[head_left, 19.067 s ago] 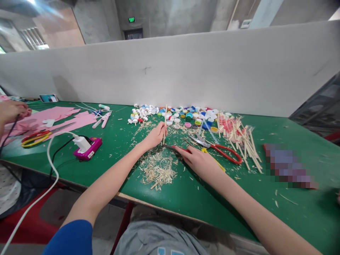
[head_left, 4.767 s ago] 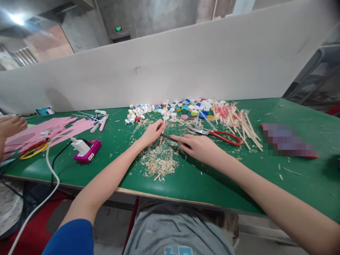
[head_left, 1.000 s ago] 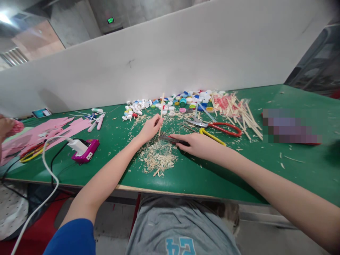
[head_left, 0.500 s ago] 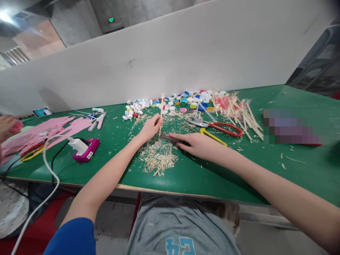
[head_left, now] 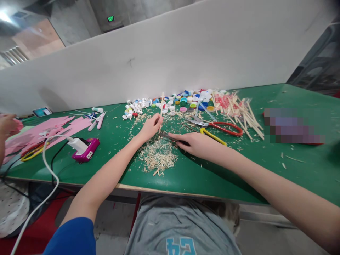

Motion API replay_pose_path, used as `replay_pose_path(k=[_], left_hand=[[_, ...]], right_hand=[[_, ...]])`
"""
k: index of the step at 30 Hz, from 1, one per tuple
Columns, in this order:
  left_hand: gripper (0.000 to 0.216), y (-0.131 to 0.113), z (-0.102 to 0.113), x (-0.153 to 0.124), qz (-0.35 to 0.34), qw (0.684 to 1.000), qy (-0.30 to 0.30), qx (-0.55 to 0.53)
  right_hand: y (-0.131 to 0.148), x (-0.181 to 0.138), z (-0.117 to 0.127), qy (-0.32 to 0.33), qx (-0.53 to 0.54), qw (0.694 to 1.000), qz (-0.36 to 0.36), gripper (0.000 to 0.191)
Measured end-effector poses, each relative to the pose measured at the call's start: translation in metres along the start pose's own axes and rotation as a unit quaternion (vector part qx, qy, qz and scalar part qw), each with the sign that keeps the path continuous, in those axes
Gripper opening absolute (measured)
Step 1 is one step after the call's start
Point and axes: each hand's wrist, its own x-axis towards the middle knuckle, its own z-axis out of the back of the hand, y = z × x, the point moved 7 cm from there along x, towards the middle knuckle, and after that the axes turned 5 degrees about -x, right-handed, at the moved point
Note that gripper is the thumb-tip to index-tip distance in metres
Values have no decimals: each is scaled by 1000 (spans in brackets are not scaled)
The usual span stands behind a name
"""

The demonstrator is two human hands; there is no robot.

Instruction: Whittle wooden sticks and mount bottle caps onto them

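shavings [head_left: 158,161] are lying heaped beneath the chopstick [head_left: 160,108] the left hand [head_left: 150,127] is pinching upright; right hand [head_left: 198,144] is gripping a knife [head_left: 170,136] against it, spare chopsticks [head_left: 244,118] waiting at two o'clock.

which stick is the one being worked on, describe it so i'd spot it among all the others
On the green table, find the heap of pale shavings near the front. Just behind it, the left hand pinches one thin wooden stick, the dark cutter in the right hand near its base. It alone stands upright; the other sticks lie flat to the right.
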Motion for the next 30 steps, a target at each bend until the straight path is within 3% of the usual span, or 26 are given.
replay_pose_path(k=[24,30], left_hand=[[41,-1,-4,0,-17,1000,5,-14],[41,1,-3,0,-19,1000,8,-2]], right_hand=[[10,7,3,70,23,997,-10,47],[0,3,-4,51,67,996,-37,47]])
